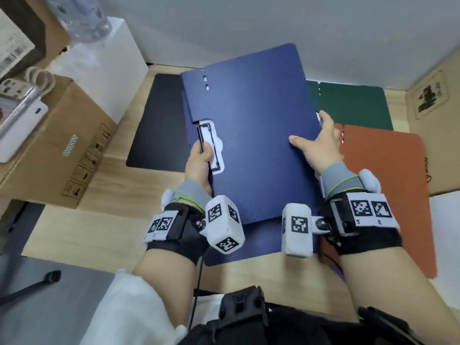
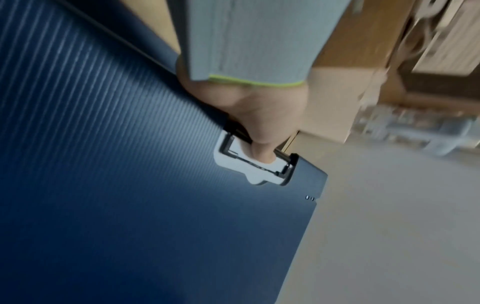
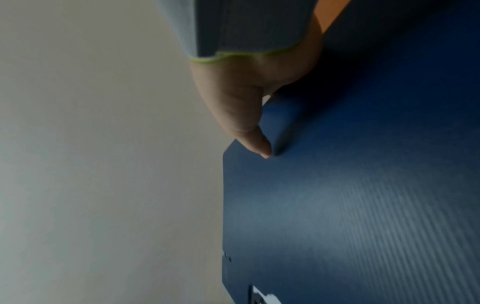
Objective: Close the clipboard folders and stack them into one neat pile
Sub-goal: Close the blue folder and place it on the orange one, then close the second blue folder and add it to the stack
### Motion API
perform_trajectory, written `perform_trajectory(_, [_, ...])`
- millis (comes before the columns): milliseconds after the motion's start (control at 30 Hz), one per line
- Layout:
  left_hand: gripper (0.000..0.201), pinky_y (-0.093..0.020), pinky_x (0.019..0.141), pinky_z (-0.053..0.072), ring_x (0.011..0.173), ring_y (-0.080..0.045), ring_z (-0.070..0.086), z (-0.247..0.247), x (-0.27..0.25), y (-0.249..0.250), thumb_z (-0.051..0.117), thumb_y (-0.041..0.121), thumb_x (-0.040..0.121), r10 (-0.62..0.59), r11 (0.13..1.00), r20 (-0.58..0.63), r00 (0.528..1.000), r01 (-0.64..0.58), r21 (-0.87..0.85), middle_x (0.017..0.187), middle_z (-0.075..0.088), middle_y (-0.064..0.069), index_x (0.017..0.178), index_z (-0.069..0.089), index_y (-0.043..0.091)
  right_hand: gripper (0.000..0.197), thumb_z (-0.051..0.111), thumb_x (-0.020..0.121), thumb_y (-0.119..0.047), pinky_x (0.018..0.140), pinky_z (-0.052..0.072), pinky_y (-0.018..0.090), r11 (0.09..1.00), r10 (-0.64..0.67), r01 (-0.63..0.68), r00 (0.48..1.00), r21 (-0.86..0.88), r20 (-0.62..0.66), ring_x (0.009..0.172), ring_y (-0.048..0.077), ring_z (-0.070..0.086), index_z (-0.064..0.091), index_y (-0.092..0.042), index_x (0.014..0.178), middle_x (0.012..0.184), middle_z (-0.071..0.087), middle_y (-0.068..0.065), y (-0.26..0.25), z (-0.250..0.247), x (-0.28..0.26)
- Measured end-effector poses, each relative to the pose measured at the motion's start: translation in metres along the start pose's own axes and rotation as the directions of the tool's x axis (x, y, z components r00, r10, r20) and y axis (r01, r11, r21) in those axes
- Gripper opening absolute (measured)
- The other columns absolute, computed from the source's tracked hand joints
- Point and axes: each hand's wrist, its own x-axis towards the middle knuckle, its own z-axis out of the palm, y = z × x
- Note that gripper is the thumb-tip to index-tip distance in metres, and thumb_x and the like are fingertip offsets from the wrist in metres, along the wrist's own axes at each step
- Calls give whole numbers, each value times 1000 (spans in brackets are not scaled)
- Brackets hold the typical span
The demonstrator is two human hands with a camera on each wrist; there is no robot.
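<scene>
A dark blue clipboard folder [image 1: 254, 135] is closed and held tilted above the desk. My left hand [image 1: 200, 155] grips its left edge, with the thumb on the white metal clip [image 1: 211, 145]. The left wrist view shows that thumb [image 2: 262, 152] pressing the clip [image 2: 249, 170]. My right hand [image 1: 318, 143] pinches the right edge, thumb on top and fingers hidden underneath; the thumb [image 3: 249, 123] lies on the blue cover [image 3: 350, 205]. A black folder [image 1: 159, 125], a green folder [image 1: 353, 105] and an orange folder [image 1: 383, 175] lie flat below. Another blue sheet [image 1: 249, 245] lies at the front.
Cardboard boxes [image 1: 57, 145] and a white box [image 1: 104, 70] crowd the left side of the wooden desk [image 1: 87, 232]. Another cardboard box [image 1: 435, 108] stands at the right. A pale wall closes off the back.
</scene>
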Motion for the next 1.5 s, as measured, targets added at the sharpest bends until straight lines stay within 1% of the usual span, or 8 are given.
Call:
perform_trajectory(200, [37,-4,53,45,73,-5,51,66,-18,-37,38,11,100,-101,991,197,975,81,104,86,55,9,136,45,15,93,67,79,-35,119,2,43,967,178,-204,969,-149,-174,148,27,0,5,-27,149,160,-2,8,52,-47,-9])
perform_trajectory(433, [27,-8,49,46,68,-6,48,117,-43,-82,39,12,100,-244,963,330,912,187,196,80,52,7,124,48,20,67,58,89,-26,121,-2,43,940,271,-285,958,-189,-97,148,26,-11,23,-32,146,160,-10,6,115,-82,-29])
perform_trajectory(733, [30,-13,50,44,59,-6,50,150,-65,-104,26,15,103,-484,848,512,710,235,475,76,54,5,114,52,24,66,53,91,-20,120,-4,47,927,353,-360,932,-107,-76,146,30,-18,20,-34,147,160,-16,6,153,-98,-34])
perform_trajectory(1000, [20,-9,46,47,42,-2,54,154,-52,-88,40,9,98,-535,686,419,734,88,722,73,53,-3,85,52,17,67,53,90,-17,120,-1,51,936,345,-351,932,-28,-113,146,31,-17,21,-34,146,160,-16,3,154,-94,-34])
perform_trajectory(1100, [17,-7,42,42,34,5,50,150,-40,-75,44,3,93,-442,708,386,810,51,704,70,51,1,89,56,15,61,52,91,-16,121,-3,47,958,288,-286,956,30,-56,146,28,-18,29,-30,145,160,-14,1,146,-88,-34])
perform_trajectory(1300, [48,-24,99,36,127,-24,47,108,-2,-50,54,8,89,-76,755,112,991,-16,656,132,47,-9,136,47,9,65,58,86,-17,118,-12,43,987,80,-67,993,-145,90,146,23,-21,31,-28,144,160,-14,2,122,-55,-32])
perform_trajectory(1400, [61,-33,112,29,137,-26,34,82,5,-51,59,17,86,-70,652,-67,995,97,752,149,34,-8,142,37,17,79,63,82,-23,116,-15,45,945,18,36,987,-324,162,145,23,-23,20,-34,147,159,-20,2,118,-36,-34])
perform_trajectory(1500, [67,-38,110,36,128,-25,45,67,5,-57,65,15,79,-166,738,-60,984,164,655,143,42,-7,140,38,10,84,62,82,-21,115,-15,46,914,28,34,989,-403,147,145,23,-25,12,-39,147,157,-25,1,119,-26,-31])
